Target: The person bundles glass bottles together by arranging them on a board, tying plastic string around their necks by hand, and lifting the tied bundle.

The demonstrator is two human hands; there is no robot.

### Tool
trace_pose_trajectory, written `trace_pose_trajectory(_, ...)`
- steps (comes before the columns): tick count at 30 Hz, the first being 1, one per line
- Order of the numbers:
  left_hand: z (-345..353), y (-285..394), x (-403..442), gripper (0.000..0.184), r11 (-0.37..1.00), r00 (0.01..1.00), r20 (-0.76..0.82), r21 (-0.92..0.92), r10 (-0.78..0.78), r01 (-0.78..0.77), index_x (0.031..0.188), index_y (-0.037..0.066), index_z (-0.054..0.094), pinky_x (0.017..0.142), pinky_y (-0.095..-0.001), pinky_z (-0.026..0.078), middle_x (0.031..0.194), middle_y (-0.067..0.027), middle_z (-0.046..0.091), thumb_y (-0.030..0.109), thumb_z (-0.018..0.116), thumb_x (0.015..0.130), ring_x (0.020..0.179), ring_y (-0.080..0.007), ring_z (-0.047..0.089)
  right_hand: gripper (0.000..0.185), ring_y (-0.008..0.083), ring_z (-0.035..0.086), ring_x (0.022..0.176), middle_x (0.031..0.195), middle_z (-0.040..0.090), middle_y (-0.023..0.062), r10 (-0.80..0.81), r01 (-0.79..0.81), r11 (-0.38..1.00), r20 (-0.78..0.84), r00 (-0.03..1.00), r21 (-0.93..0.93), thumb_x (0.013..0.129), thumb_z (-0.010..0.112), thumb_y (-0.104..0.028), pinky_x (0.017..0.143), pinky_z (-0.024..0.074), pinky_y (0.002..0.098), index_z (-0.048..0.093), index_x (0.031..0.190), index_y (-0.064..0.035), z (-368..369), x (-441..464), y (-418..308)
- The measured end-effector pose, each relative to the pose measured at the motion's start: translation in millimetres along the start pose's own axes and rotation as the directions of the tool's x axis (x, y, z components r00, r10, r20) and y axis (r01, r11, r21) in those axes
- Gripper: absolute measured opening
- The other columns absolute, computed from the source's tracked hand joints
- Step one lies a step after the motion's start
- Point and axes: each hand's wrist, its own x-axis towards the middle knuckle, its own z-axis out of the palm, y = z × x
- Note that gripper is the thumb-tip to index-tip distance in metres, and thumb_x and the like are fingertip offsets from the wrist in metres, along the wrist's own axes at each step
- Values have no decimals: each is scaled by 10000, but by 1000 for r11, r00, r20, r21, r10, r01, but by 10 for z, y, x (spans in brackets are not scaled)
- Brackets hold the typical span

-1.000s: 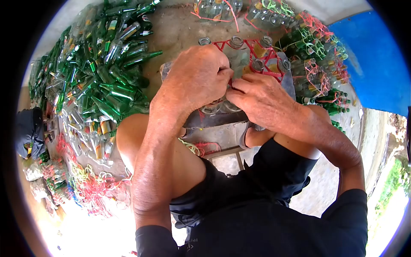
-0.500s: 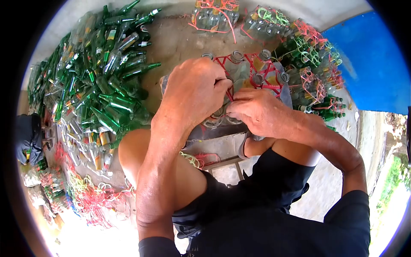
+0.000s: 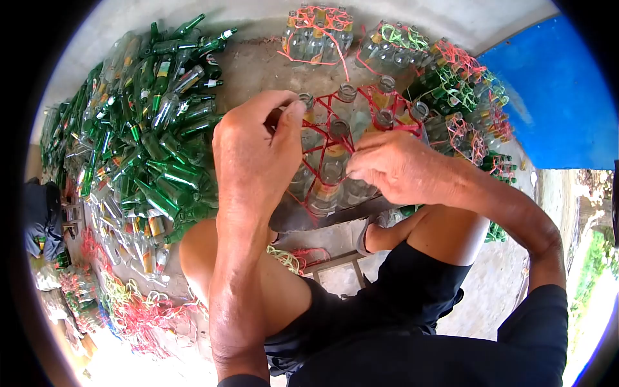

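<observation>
Several clear glass bottles (image 3: 332, 169) stand upright in a tight cluster in front of me. Red plastic string (image 3: 316, 151) criss-crosses between their necks. At the cluster's left side, my left hand (image 3: 258, 151) is closed, thumb and curled fingers pinched beside a far-left bottle neck. Strands of the string run from near these fingertips, though the grip itself is partly hidden. My right hand (image 3: 403, 164) is also closed, its fingertips pinched on the string at the near right of the cluster. That hand covers some bottles behind it.
A large heap of green bottles (image 3: 174, 171) lies at left. Loose pink and green string (image 3: 145, 309) is piled below it. Tied bottle bundles (image 3: 316, 42) stand along the back and right, near a blue panel (image 3: 554, 97). My knees flank the low support (image 3: 322, 216) under the cluster.
My left hand has moved left, away from my right hand, uncovering more bottles and string. My right hand stays near the cluster's right side. The view has shifted slightly.
</observation>
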Motion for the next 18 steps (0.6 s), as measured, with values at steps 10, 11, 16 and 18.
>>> trace_pose_trajectory(10,114,-387,-925,830,863,894,-26,-275,-448,424,1516,-41,418,893,-364,545,1428,-199,527,484,737,959,1162,-237,595,155,303,718,725,798,705,196,61,-70,987,63,996,143,931,561,-25,680,549,410,698,956,42,-441,258,238)
trace_pose_trajectory(11,249,-488,-1137,893,750,822,88,-365,-562,552,1533,-9,411,924,-434,540,1459,-190,490,588,710,940,1225,-275,558,157,286,711,711,785,701,188,75,-87,985,82,994,146,931,562,-24,673,548,397,700,960,43,-479,282,248)
trace_pose_trajectory(16,556,-682,-1368,869,108,394,479,-519,-785,848,1479,83,478,992,-591,504,1454,-147,473,710,663,907,1320,-360,495,151,222,659,642,712,664,156,99,-111,980,79,992,162,923,566,-21,629,524,361,696,960,48,-563,335,294)
trace_pose_trajectory(18,708,-796,-1456,819,-45,276,516,-526,-811,850,1432,92,508,983,-599,512,1423,-135,491,718,638,920,1312,-356,508,150,222,650,629,705,659,155,62,-68,986,44,997,149,920,567,-23,619,518,366,695,950,47,-573,351,344)
